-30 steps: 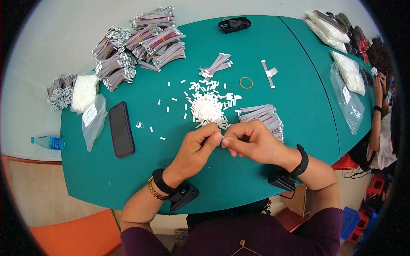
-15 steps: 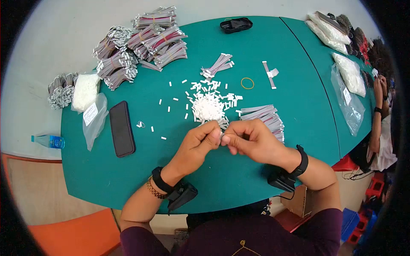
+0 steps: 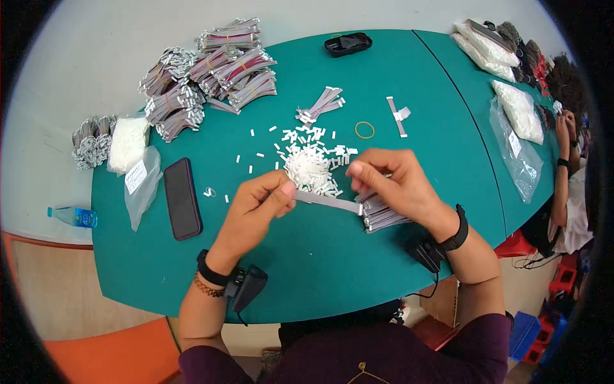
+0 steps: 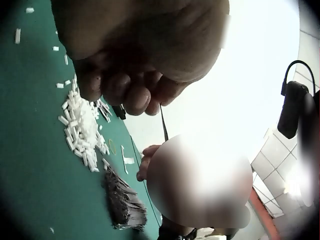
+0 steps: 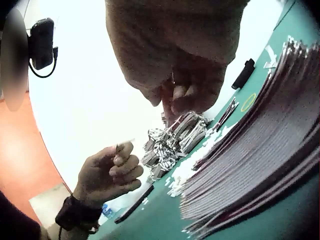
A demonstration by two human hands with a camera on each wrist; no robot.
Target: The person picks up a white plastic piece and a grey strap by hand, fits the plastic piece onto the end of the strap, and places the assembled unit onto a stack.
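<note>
My left hand (image 3: 252, 208) pinches one end of a flat grey ribbon cable (image 3: 327, 201) between thumb and forefinger. The cable reaches to the right, its white-tipped far end (image 3: 360, 210) loose below my right hand (image 3: 403, 189). In the left wrist view the same cable (image 4: 164, 122) shows edge-on as a thin dark strip. With fingers loosely bent, the right hand hovers over a stack of ribbon cables (image 3: 384, 214), and nothing shows between its fingertips. Just beyond both hands lies a heap of small white plastic pieces (image 3: 310, 166).
Bundled cables (image 3: 236, 67) are piled at the back left, near a bag of white pieces (image 3: 128, 144) and a phone (image 3: 182, 198). Farther back lie some loose cables (image 3: 322, 105), a rubber band (image 3: 364, 130), a single cable (image 3: 396, 116) and a black case (image 3: 347, 45).
My hands were together at the cable's end and have drawn apart. The left moved left with the cable; the right let go and moved right and away from me, over the stack.
</note>
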